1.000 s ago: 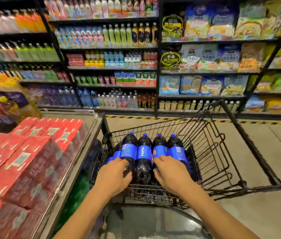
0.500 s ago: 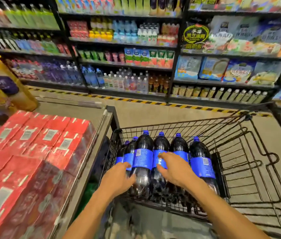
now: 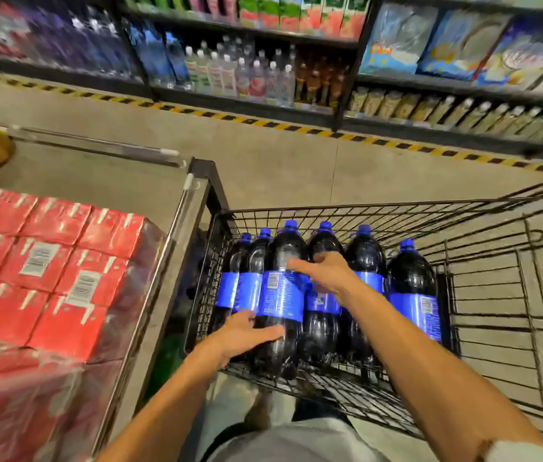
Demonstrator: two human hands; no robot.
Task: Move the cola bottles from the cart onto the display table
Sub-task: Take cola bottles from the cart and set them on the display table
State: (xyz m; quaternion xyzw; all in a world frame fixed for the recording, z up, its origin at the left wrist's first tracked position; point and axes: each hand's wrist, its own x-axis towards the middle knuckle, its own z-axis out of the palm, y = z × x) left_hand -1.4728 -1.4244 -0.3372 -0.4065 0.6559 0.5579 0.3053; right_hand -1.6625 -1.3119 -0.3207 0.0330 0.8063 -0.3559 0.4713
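Your left hand [image 3: 246,331] wraps low around the 3rd cola bottle [image 3: 280,295] from the left, thumb across its front. Your right hand [image 3: 325,275] lies flat against its shoulder, fingers straight. All 6 bottles stand packed at the near-left end of the cart [image 3: 380,215]. Steady the top, take the weight from below, and lift straight up so the neighbours don't tip. Then swing left over the cart rim onto the worktop [image 3: 96,181]. Wrapped red cartons [image 3: 46,261] fill its near side, and bare grey surface lies beyond them, so aim there. Drink shelves [image 3: 246,71] line the aisle ahead.
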